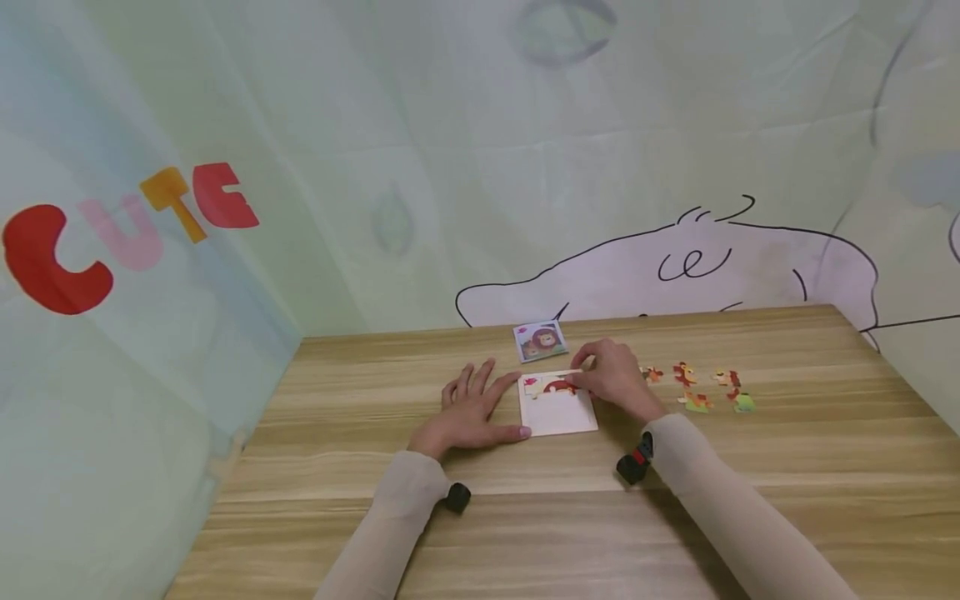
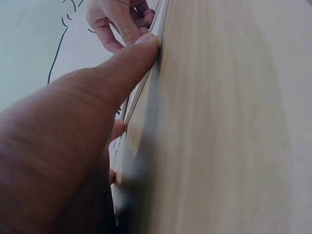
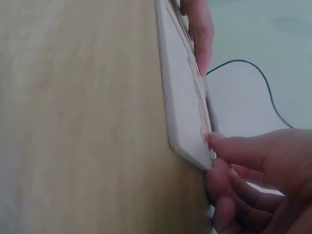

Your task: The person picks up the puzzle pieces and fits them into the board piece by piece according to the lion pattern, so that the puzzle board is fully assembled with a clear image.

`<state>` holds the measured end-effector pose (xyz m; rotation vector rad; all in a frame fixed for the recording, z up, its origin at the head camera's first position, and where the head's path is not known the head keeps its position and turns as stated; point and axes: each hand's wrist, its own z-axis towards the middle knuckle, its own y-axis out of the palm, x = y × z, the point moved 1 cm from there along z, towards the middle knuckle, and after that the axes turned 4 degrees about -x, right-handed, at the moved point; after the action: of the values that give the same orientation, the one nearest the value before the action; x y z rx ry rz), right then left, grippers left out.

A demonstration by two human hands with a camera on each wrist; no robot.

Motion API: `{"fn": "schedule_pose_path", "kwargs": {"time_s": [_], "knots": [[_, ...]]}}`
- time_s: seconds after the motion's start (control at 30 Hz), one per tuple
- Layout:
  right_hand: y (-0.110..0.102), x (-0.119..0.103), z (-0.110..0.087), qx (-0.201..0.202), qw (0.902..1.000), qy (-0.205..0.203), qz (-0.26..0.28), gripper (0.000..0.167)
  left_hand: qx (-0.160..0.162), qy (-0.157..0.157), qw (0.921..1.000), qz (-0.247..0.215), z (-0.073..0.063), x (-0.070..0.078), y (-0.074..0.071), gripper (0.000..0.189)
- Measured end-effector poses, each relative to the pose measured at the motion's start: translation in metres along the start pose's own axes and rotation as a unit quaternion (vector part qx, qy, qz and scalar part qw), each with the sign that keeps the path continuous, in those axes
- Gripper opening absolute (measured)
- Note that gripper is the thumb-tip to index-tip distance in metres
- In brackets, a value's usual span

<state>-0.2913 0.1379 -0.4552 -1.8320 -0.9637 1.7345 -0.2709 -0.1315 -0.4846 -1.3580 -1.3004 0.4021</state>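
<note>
A white square puzzle board (image 1: 558, 417) lies flat on the wooden table, with joined pieces showing a red-brown picture (image 1: 557, 386) along its far edge. My left hand (image 1: 472, 414) spreads along the board's left side, index fingertip at the far corner and thumb at the near corner. In the left wrist view that thumb (image 2: 131, 58) rests against the board's edge. At the far right corner of the board, my right hand (image 1: 611, 379) has its fingers curled. The right wrist view shows its thumb (image 3: 239, 151) on a reddish puzzle piece, mostly hidden by the fingers.
Just beyond the board lies a square lion picture card (image 1: 542, 341). Several loose puzzle pieces (image 1: 697, 402) are scattered to the right of my right hand. A printed cloth (image 1: 390, 150) hangs behind the table's far edge.
</note>
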Motion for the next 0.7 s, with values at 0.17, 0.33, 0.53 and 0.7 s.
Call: {"fn": "schedule_pose_path", "kwargs": {"time_s": [0.17,0.33,0.53,0.7], "knots": [[-0.002,0.006,-0.003,0.003,0.9996,-0.017,0.023,0.026,-0.001,-0.001,1.0,0.004,0.0,-0.001,0.0,0.097],[-0.014,0.013,-0.009,0.022,0.9987,-0.02,0.041,0.028,-0.003,0.002,1.0,0.0,0.0,-0.001,0.0,0.099],[-0.033,0.021,-0.015,0.029,0.9981,-0.023,0.05,0.029,-0.002,0.002,1.0,-0.002,0.001,-0.002,0.0,0.099],[-0.047,0.031,-0.019,0.024,0.9984,-0.014,0.048,0.031,-0.001,0.001,1.0,-0.001,0.001,-0.001,0.0,0.098]]}}
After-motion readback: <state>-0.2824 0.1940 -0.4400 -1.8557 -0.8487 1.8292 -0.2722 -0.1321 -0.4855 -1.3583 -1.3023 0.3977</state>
